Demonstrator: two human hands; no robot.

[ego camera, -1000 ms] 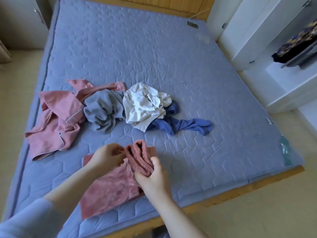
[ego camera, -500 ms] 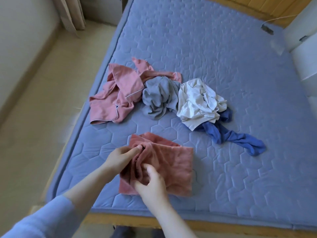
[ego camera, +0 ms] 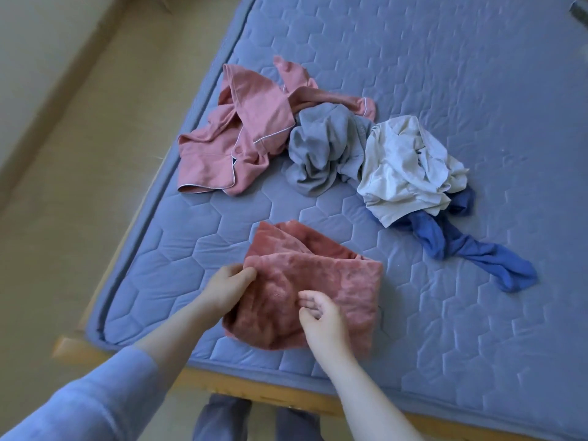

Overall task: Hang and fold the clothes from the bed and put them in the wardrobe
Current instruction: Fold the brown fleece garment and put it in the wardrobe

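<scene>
Head-worn camera looks steeply down, close over the bed point(ego camera: 445, 74).

On the quilted blue bed point(ego camera: 445, 74), near its front-left corner: folded pink plush cloth point(ego camera: 337, 278), left hand point(ego camera: 227, 286) at its left edge, right hand point(ego camera: 321, 316) on top. Behind, in a touching row from the left edge rightward: crumpled pink pyjama top point(ego camera: 241, 128), bunched grey garment point(ego camera: 324, 148), crumpled white shirt point(ego camera: 407, 170). Partly under that shirt, trailing rightward: twisted blue garment point(ego camera: 471, 253).

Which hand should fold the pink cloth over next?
Probably the left hand: it grips the cloth by its left edge, ready to lift, while the right hand lies on the middle.
</scene>
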